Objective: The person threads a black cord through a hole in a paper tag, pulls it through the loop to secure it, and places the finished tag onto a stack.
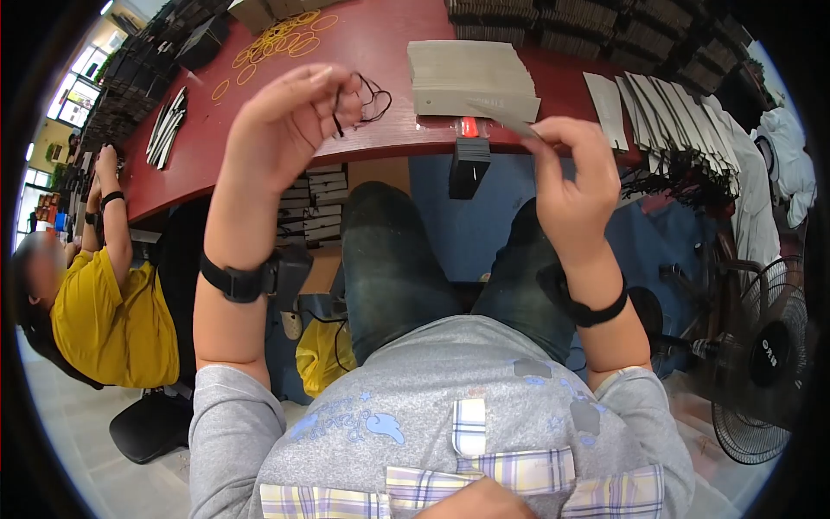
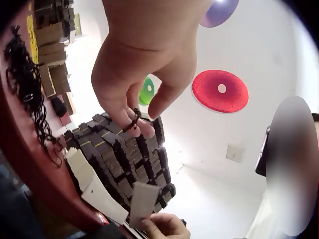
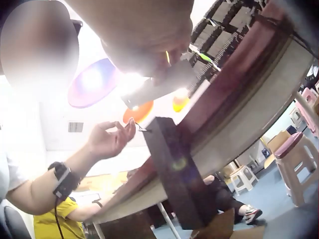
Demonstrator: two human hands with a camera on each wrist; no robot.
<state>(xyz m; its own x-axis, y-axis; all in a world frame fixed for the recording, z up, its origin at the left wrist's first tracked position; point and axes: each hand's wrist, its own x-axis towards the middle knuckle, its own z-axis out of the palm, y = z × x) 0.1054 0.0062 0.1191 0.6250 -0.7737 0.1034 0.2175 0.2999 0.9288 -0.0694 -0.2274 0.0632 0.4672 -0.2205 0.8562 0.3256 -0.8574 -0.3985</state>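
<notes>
My left hand [image 1: 281,130], raised over the table edge, pinches a thin looped black cord [image 1: 373,102] between thumb and fingertips. In the left wrist view the cord [image 2: 133,119] crosses the fingertips. On the other side, my right hand [image 1: 581,177] pinches one flat grey hang tag [image 1: 510,119] by its end. A small hole shows near the free end of this tag [image 3: 149,93] in the right wrist view. Behind it lies a stack of grey tags [image 1: 471,69] with print on the front one. A dark block [image 1: 469,169] juts from the table edge between the hands.
Yellow rubber bands [image 1: 281,43] lie scattered at the back left of the red table [image 1: 372,52]. Fanned tags with black cords [image 1: 683,121] lie at right. Dark bundles [image 1: 596,30] are piled behind. A person in yellow [image 1: 117,320] sits at left; a fan [image 1: 765,350] stands at right.
</notes>
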